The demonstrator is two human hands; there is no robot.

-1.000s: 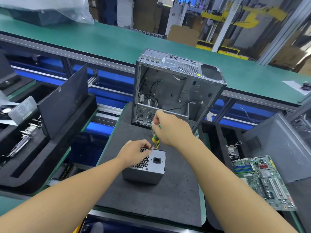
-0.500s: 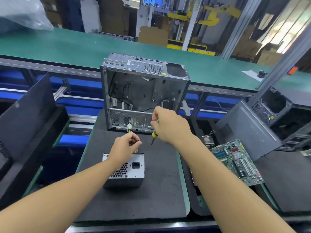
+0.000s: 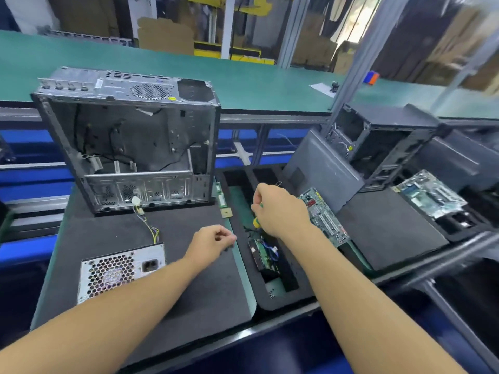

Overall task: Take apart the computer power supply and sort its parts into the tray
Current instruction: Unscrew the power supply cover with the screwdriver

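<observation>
Sitting just in front of the computer case (image 3: 129,147), the power supply (image 3: 121,271) looks a heavy, rigid steel box: best gripped across its solid side walls, never by its limp wires (image 3: 154,233). Right of the case, the right hand (image 3: 280,211) clamps a screwdriver (image 3: 256,223) above the tray (image 3: 283,300); the left hand (image 3: 210,242) pinches its fingertips together, on what I cannot tell

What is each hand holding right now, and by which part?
The right hand grips a screwdriver by its yellow-green handle. The left hand has its fingers curled; whether they pinch anything small cannot be told.
</observation>
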